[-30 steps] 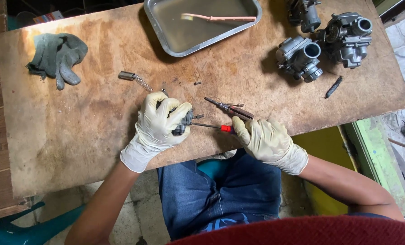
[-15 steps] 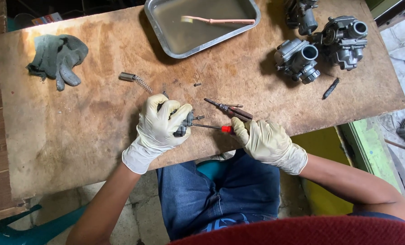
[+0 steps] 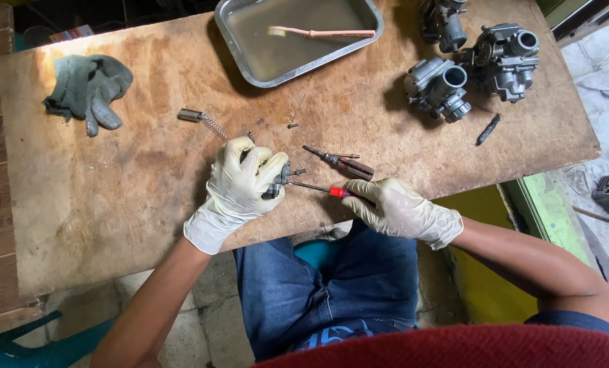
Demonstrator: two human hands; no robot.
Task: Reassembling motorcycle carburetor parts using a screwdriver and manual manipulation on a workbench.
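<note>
Both hands wear pale latex gloves. My left hand (image 3: 241, 182) grips a small dark metal part (image 3: 278, 182) against the front of the wooden table (image 3: 134, 197). My right hand (image 3: 398, 211) holds a red-handled screwdriver (image 3: 321, 189) whose thin shaft points left into that part. Just beyond the shaft lies a second screwdriver with a brown handle (image 3: 342, 163). A small spring with a metal cap (image 3: 201, 120) rests behind my left hand.
A metal tray (image 3: 244, 52) of murky liquid with a pink toothbrush (image 3: 321, 31) sits at the far edge. Three grey carburetors (image 3: 475, 61) cluster at far right, a dark bit (image 3: 488, 129) near them. A grey-green rag (image 3: 86, 88) lies far left.
</note>
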